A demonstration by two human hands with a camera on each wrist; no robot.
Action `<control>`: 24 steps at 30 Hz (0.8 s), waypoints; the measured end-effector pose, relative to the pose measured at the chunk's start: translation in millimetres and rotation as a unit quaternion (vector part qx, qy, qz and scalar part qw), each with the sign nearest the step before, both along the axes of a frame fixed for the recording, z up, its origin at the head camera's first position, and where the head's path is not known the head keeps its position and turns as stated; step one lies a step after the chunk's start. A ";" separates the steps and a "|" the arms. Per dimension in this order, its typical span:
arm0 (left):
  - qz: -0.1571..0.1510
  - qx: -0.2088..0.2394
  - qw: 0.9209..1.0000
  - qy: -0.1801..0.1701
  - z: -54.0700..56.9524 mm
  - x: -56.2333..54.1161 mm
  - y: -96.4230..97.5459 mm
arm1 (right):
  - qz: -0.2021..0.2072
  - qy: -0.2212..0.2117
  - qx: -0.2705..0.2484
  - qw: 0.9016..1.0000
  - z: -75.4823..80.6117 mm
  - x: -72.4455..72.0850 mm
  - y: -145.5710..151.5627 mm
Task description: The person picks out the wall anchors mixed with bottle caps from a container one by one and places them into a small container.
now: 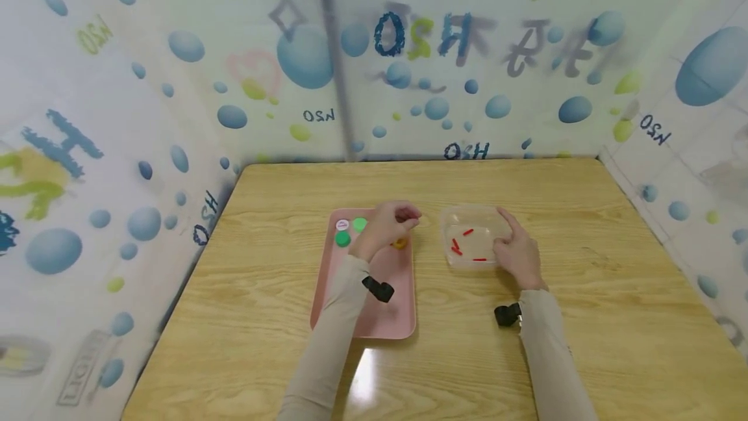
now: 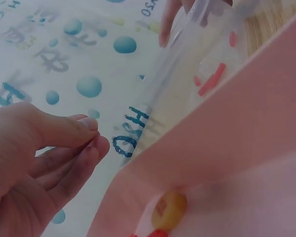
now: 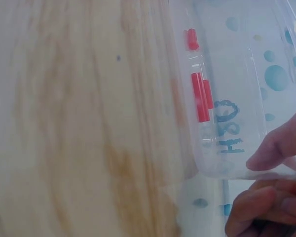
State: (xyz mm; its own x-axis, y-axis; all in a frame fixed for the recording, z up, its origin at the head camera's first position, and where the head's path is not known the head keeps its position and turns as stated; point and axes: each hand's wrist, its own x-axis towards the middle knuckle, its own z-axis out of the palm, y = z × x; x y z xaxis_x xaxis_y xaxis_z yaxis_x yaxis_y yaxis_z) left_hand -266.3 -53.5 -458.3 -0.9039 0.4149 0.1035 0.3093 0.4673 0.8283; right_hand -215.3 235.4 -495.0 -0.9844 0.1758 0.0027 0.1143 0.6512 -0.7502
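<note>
Clear container (image 1: 482, 239) below wall lettering (image 1: 420, 38), apparently mirrored "H2O"

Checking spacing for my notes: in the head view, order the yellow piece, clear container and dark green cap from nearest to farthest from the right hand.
1. Clear container: gripped by the right hand, on its left.
2. Yellow piece: inside the pink tray, right side.
3. Dark green cap: toward the tray's far left.

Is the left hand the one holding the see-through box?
No, the right hand grips the see-through box at its side, and the left hand is apart from it.
</note>
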 end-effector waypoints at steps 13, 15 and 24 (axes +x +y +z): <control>0.014 -0.003 1.000 -0.026 -5.9 5.8 -29.2 | 0.005 0.000 0.001 1.000 1.5 1.8 0.7; 0.019 -0.005 0.999 -0.028 -7.8 5.7 -33.1 | 0.004 0.000 0.003 1.000 1.8 2.2 0.4; 0.026 -0.015 1.000 -0.009 -14.9 7.9 -53.1 | 0.008 -0.001 0.008 1.000 4.8 4.2 -3.1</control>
